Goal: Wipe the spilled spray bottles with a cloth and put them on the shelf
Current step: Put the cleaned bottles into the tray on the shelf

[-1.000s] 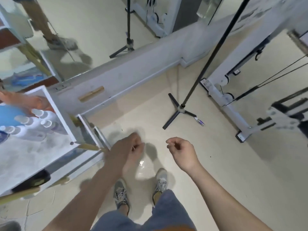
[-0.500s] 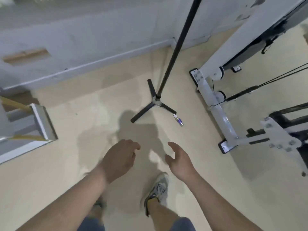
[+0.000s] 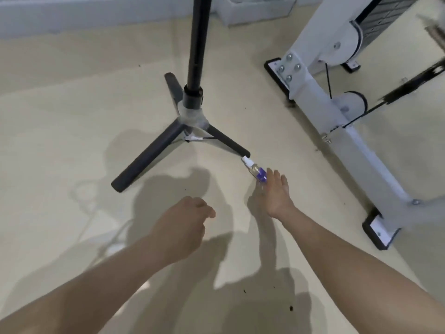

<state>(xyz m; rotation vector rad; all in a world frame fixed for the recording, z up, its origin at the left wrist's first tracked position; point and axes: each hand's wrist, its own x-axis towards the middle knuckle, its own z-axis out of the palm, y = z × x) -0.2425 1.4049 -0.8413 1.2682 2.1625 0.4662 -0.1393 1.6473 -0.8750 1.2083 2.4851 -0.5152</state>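
A small clear spray bottle [image 3: 255, 170] with a white nozzle and a purple label lies on its side on the beige floor, its nozzle against the tip of a tripod leg. My right hand [image 3: 275, 195] reaches down with straight fingers, and the fingertips arrive at the bottle's purple end; it grips nothing. My left hand [image 3: 185, 225] hovers lower and to the left with loosely curled fingers and holds nothing. No cloth and no shelf are in view.
A black tripod stand [image 3: 190, 116] spreads three legs on the floor just left of the bottle. A white metal machine frame [image 3: 346, 131] with black feet runs along the right. A grey wall base [image 3: 96, 18] lies at the back.
The view has turned away from the shelf and dropped closer to the floor. My right hand has stretched forward to the bottle by the tripod leg. My left hand stays low and loosely curled.
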